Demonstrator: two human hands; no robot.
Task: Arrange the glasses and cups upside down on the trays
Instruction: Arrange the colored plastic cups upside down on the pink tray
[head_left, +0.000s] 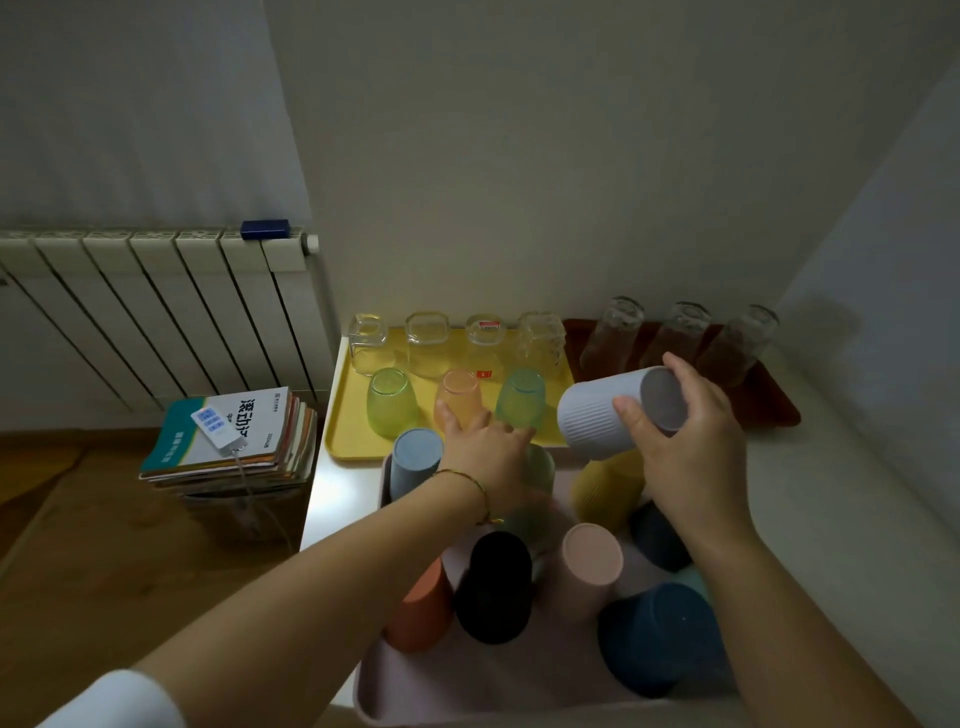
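My right hand (685, 452) grips a ribbed grey cup (602, 410), tilted on its side in the air above the near pink tray (374, 680). My left hand (488, 447) rests on a pale green cup (540, 467) at the far end of that tray, fingers curled over its top. Several cups stand upside down on the pink tray: blue-grey (415, 460), yellow (605, 488), black (496, 587), pink (589, 566), orange (423, 608), dark blue (662, 634). The yellow tray (345, 421) holds inverted clear and tinted glasses. Three tall glasses (675, 338) stand on the red tray (769, 400).
The trays sit on a white counter (337, 499) in a corner, with walls behind and to the right. Left of the counter a stack of books (234, 441) with a white power strip lies on the wooden floor. A radiator (156, 322) lines the left wall.
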